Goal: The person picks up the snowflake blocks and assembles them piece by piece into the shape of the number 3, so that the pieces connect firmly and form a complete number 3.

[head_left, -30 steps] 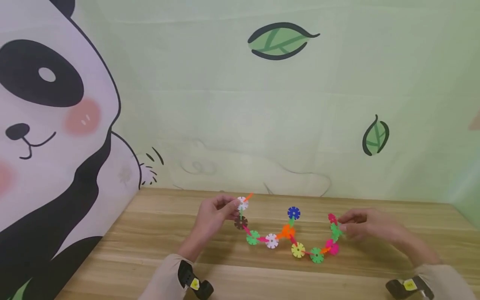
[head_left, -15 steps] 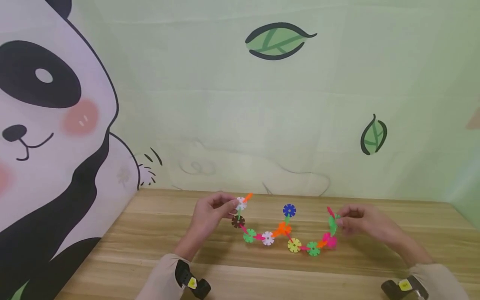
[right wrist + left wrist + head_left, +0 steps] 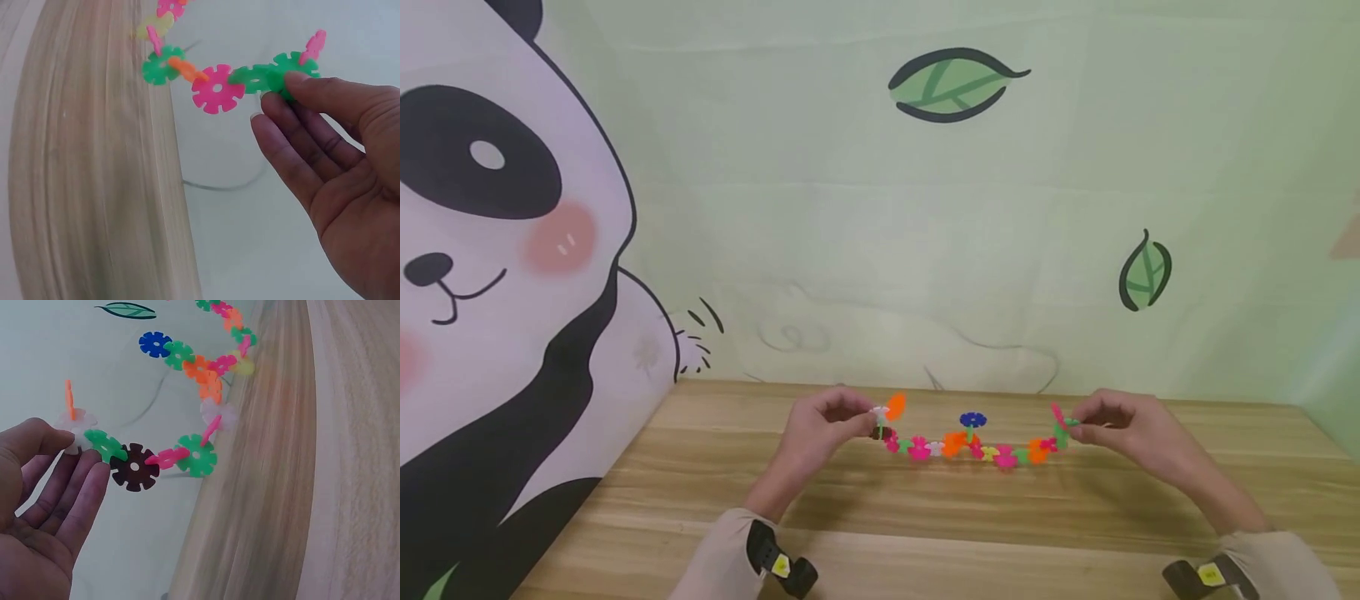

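Observation:
A chain of colourful notched plastic discs, slotted together, hangs in a shallow curve between my hands above the table. My left hand (image 3: 820, 437) pinches the white disc (image 3: 81, 420) near one end, where an orange disc (image 3: 896, 407) sticks up. Beside it hang a green disc and a brown disc (image 3: 134, 467). My right hand (image 3: 1138, 429) pinches a green disc (image 3: 297, 62) near the other end, with a pink disc (image 3: 314, 47) standing on it. From the orange discs at mid-chain, a blue disc (image 3: 973, 419) rises on a green one. Fingertips partly hide both gripped discs.
Below lies a wood-grain table (image 3: 970, 517). Behind it hangs a pale green backdrop (image 3: 820, 208) printed with leaves and a large panda (image 3: 512, 275) at the left. Each wrist carries a black strapped camera.
The chain has tipped from facing the head camera to nearly edge-on, its lower part swinging up. My right hand has risen slightly and turned; my left hand keeps its grip, shifted little.

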Demonstrator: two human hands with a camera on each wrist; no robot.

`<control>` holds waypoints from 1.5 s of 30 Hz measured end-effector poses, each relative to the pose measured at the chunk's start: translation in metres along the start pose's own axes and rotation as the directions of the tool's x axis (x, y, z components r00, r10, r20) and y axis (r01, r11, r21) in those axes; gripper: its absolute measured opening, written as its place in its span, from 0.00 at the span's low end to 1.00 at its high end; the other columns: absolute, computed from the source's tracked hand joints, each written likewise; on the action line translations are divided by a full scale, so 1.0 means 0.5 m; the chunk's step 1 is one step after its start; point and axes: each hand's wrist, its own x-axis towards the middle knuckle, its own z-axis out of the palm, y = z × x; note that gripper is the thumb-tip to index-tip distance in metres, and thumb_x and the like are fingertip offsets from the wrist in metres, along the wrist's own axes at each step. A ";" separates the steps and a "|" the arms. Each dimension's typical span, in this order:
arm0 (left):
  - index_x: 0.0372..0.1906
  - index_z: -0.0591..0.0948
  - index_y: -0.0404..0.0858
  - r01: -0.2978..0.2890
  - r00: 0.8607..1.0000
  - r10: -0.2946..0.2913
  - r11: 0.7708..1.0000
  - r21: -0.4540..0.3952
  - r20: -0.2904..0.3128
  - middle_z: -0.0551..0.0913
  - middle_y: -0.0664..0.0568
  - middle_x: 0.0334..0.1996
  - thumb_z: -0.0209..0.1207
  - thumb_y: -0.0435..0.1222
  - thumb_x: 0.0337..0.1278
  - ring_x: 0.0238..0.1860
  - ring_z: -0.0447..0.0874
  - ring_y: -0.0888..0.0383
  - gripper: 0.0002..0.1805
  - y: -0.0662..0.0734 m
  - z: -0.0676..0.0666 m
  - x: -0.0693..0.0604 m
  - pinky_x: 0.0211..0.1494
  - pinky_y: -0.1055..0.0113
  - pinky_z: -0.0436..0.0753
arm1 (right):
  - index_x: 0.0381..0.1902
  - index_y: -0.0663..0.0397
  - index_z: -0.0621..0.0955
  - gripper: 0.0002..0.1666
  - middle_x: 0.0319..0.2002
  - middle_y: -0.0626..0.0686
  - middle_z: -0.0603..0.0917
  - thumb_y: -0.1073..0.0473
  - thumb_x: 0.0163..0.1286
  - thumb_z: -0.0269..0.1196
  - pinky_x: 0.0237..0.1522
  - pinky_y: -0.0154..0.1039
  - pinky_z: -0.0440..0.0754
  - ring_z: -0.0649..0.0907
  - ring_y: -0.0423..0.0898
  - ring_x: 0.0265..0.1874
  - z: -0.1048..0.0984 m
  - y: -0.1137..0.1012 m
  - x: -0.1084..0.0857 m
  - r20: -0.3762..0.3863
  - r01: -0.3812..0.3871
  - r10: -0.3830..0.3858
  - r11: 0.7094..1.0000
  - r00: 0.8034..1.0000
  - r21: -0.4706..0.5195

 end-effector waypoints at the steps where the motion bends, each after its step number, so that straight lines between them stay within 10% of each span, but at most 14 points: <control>1: 0.41 0.89 0.36 -0.004 1.000 0.004 1.000 0.010 0.006 0.89 0.48 0.37 0.72 0.28 0.63 0.39 0.90 0.51 0.05 -0.002 0.000 0.001 0.50 0.63 0.89 | 0.45 0.55 0.87 0.07 0.43 0.50 0.89 0.60 0.72 0.72 0.44 0.35 0.88 0.88 0.45 0.43 0.000 -0.001 0.000 0.000 0.008 -0.008 1.000 1.000 0.002; 10: 0.39 0.89 0.35 -0.019 0.999 0.015 0.996 0.087 0.043 0.88 0.50 0.37 0.72 0.26 0.60 0.38 0.86 0.53 0.05 -0.017 -0.004 0.003 0.45 0.69 0.87 | 0.42 0.57 0.87 0.10 0.43 0.52 0.89 0.73 0.65 0.72 0.44 0.34 0.89 0.86 0.40 0.40 0.002 0.014 0.004 0.136 0.093 -0.095 0.995 0.986 0.021; 27: 0.37 0.90 0.36 0.173 0.974 -0.196 0.967 0.186 0.114 0.89 0.51 0.37 0.68 0.21 0.61 0.41 0.85 0.51 0.08 -0.035 -0.013 -0.001 0.50 0.58 0.88 | 0.41 0.58 0.81 0.15 0.35 0.51 0.81 0.74 0.59 0.71 0.33 0.33 0.81 0.79 0.44 0.33 0.013 0.035 0.000 0.380 0.019 -0.031 0.999 0.924 0.033; 45: 0.36 0.90 0.29 0.248 0.948 -0.287 0.937 0.246 0.138 0.88 0.46 0.36 0.63 0.17 0.57 0.31 0.84 0.57 0.09 -0.049 0.001 -0.013 0.36 0.64 0.91 | 0.38 0.60 0.83 0.11 0.35 0.52 0.84 0.72 0.59 0.73 0.33 0.32 0.82 0.81 0.42 0.32 0.022 0.045 -0.004 0.522 0.001 -0.071 0.991 0.850 0.133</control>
